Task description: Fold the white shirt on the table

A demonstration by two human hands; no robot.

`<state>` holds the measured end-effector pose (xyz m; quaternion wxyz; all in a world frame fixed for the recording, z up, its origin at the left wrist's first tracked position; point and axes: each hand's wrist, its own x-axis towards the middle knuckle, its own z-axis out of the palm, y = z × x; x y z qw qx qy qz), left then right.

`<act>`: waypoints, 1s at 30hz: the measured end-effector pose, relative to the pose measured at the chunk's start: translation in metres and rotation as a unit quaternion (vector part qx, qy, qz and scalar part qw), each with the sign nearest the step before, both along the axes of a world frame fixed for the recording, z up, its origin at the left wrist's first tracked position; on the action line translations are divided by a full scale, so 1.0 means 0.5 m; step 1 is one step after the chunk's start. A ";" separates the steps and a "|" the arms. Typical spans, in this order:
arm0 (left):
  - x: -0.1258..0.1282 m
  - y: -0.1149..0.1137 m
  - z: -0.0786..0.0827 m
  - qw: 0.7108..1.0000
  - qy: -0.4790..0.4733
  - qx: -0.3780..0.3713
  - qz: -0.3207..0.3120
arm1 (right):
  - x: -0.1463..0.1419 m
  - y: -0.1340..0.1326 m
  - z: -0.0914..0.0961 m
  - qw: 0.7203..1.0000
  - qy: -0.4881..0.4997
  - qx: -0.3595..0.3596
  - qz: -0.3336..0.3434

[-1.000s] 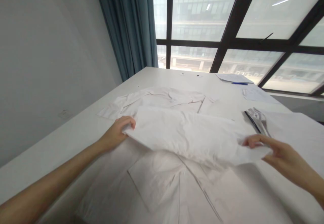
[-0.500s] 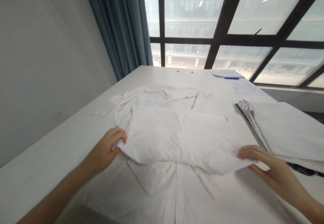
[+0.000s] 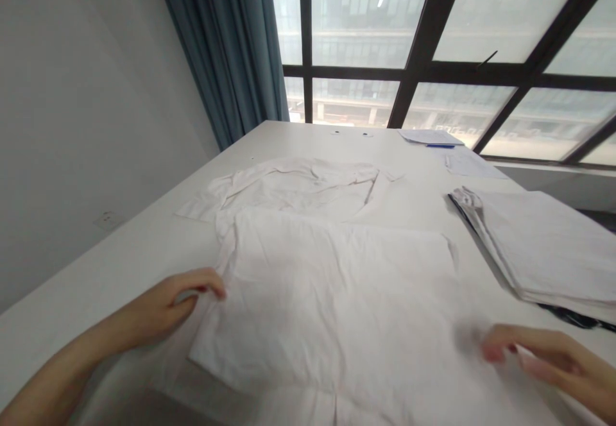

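Note:
A wrinkled white garment (image 3: pixel 289 285) lies before me, a broad part of it folded over toward me. Its far portion (image 3: pixel 298 185) is crumpled and spread beyond the fold. My left hand (image 3: pixel 173 298) is at the fold's left edge, thumb and fingers pinching cloth there. To the right, my right hand (image 3: pixel 543 355) hovers low by the garment's right side, somewhat blurred, with a gap between its thumb and fingers. No cloth shows between them. The near end of the garment runs out of the bottom of the view.
A neat stack of folded white cloth (image 3: pixel 553 246) sits on the white table (image 3: pixel 308 140) at right, dark material showing beneath it. Papers (image 3: pixel 428 136) and a blue pen (image 3: pixel 439 146) lie at the far right. A wall (image 3: pixel 72 124), blue curtain (image 3: pixel 231 47) and windows bound the table.
The garment's folded part has come down nearer to me and lies flatter, covering the pocket-like flaps below. My left hand has shifted left and slightly nearer; my right hand has left the cloth's edge.

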<state>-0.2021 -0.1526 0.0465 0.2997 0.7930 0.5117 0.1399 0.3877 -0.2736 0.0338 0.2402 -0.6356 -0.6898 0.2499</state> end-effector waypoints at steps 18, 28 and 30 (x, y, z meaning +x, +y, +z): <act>0.081 0.287 0.011 0.975 -0.018 -0.005 0.221 | 0.031 0.324 -0.012 0.987 0.032 -0.026 -0.158; 0.056 0.301 0.027 0.990 -0.055 -0.024 0.129 | 0.036 0.336 0.003 0.987 0.097 -0.083 -0.100; 0.056 0.300 0.028 0.995 -0.054 0.023 0.079 | 0.035 0.336 -0.003 0.984 0.137 -0.087 -0.076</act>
